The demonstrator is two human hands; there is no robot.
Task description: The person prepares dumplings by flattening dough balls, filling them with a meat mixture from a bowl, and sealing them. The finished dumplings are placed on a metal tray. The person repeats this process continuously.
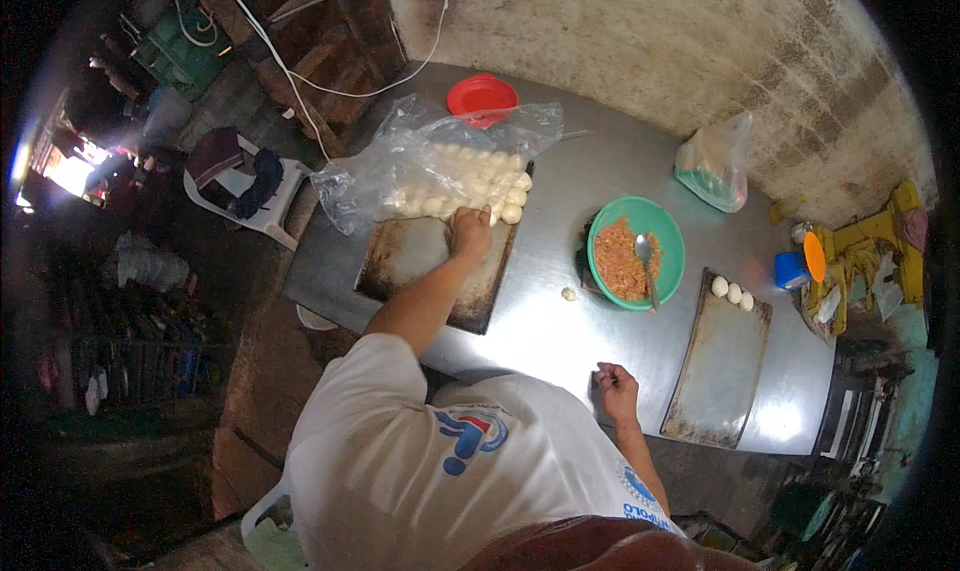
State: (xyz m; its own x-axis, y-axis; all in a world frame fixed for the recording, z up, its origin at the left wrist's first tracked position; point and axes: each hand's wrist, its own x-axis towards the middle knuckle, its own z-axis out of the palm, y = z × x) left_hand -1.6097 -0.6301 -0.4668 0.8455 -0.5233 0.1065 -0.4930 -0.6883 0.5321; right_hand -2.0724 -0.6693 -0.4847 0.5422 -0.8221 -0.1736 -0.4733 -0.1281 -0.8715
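Note:
My left hand reaches to the front row of pale dough balls and touches them. Its fingertips are hidden, so whether they grip a ball is unclear. The balls sit close together on a dark-edged metal baking tray, partly under a clear plastic sheet. Near the table's front edge, my right hand hovers with loosely curled fingers and nothing visible in them. A green bowl of orange-brown filling holds a metal spoon. One small lump lies beside the bowl.
On the steel table, a second tray carries several white dough balls. Behind are a red plastic plate and a filled plastic bag. A blue container stands right. A white cable hangs at the back left.

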